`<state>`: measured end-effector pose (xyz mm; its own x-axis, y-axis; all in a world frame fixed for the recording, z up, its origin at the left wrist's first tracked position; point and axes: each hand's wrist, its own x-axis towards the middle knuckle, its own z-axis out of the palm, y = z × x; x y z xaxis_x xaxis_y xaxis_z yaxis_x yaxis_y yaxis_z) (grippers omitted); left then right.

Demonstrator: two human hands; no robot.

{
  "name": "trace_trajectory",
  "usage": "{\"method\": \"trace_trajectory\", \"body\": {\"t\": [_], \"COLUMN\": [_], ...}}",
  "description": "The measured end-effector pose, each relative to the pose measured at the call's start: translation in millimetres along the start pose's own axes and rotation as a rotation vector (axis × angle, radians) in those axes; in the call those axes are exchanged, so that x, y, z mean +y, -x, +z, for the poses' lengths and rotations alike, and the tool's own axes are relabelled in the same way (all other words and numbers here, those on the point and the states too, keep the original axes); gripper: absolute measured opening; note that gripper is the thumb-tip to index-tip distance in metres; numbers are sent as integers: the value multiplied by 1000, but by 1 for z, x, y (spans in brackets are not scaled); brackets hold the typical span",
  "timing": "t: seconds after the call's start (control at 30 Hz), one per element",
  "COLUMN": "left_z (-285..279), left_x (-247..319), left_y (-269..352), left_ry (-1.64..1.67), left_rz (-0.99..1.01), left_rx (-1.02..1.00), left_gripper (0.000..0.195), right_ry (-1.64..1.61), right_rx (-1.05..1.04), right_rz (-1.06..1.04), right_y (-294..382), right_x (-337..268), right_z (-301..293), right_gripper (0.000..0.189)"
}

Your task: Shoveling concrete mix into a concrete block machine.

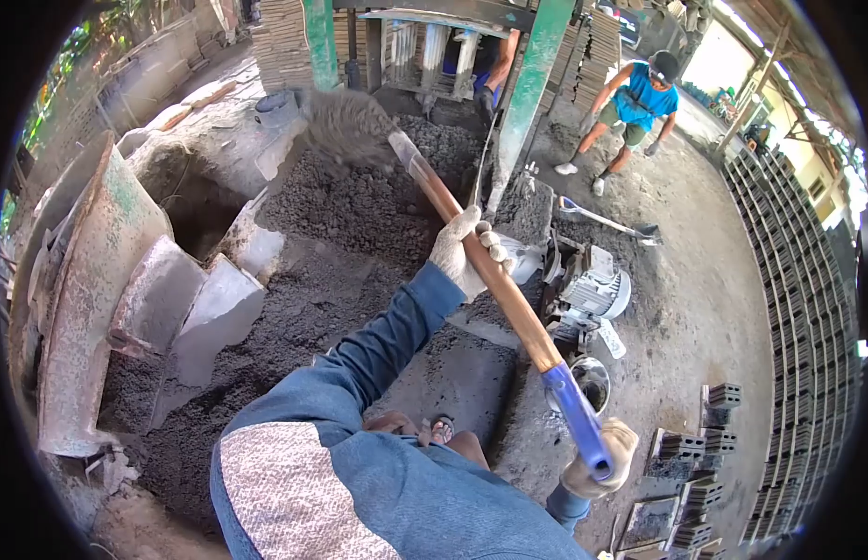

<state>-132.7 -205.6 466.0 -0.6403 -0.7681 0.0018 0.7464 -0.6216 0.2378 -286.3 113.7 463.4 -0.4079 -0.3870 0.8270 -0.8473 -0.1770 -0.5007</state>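
Note:
A long-handled shovel [504,294] with a wooden shaft and a blue grip end slants across the view. My left hand [462,253], in a pale knit glove, is closed around the middle of the shaft. At the blue end, my right hand [605,458], gloved too, grips the handle; its fingers are partly hidden. The far end of the shovel carries a blurred heap of dark grey, damp granular mix [353,126], raised over more of the same mix [350,203]. The blade itself is hidden under the load.
A green-framed machine [528,98] stands ahead, a person's arm behind it. A co-worker [640,101] stands back right near a second shovel [609,222]. An electric motor [595,283] and a bucket [589,385] are at right, hollow blocks [707,493] beyond. A rusty metal drum [101,280] stands left.

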Motion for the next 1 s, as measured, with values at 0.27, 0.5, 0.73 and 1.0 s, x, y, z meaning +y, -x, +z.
{"method": "trace_trajectory", "body": {"t": [0.27,0.5,0.73,1.0], "left_z": [-1,-37,-136,-176], "left_x": [-5,35,93,206], "left_y": [20,91,183,229], "left_ry": [26,-210,423,559], "left_rz": [66,389,627,823], "left_rx": [-289,-454,36,440], "left_gripper": [29,37,33,38], "right_ry": [211,-336,-583,-687], "right_rx": [-192,-257,-572,-866], "right_rz": [-352,-99,-671,-1252], "right_y": [-37,-113,-139,-83], "right_x": [58,110,-99,-271], "right_z": [-13,42,176,338], "right_gripper": [34,33,24,33]}}
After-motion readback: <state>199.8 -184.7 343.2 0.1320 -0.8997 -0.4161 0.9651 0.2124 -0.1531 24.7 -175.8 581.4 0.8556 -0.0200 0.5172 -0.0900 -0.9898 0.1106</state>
